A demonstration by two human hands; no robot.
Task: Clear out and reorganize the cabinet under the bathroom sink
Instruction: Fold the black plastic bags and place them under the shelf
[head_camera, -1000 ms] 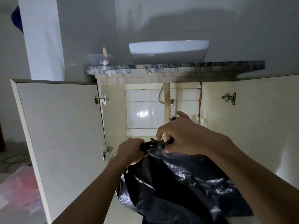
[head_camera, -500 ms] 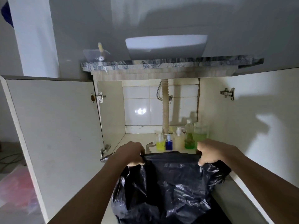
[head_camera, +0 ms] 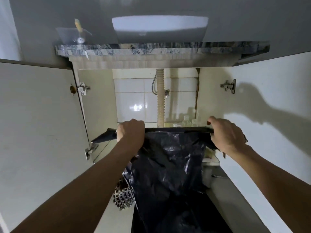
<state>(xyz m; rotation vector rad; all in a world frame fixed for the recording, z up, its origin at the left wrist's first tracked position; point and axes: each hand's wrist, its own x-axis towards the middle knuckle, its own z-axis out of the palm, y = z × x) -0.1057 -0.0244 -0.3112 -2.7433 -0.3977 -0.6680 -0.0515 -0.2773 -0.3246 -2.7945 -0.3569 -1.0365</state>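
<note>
We are crouching before the open cabinet (head_camera: 99, 105) under the bathroom sink (head_camera: 159, 29), both doors swung wide at nine and three o'clock. Filling the centre and running down to six o'clock, a black rubbish bag (head_camera: 168, 165) is hanging in front of the cabinet mouth, its top edge pulled taut. Our left hand (head_camera: 131, 132) is gripping that edge in a closed fist at ten o'clock of the bag; our right hand (head_camera: 225, 135) is pinching it at two o'clock, fingers curled over the plastic. Above, the marbled worktop (head_camera: 151, 49) is carrying the white basin. Behind the bag's rim, a ribbed drain pipe (head_camera: 160, 101) is dropping past the tiles, and a few clear bottles (head_camera: 186, 121) are peeking out just right of it.
</note>
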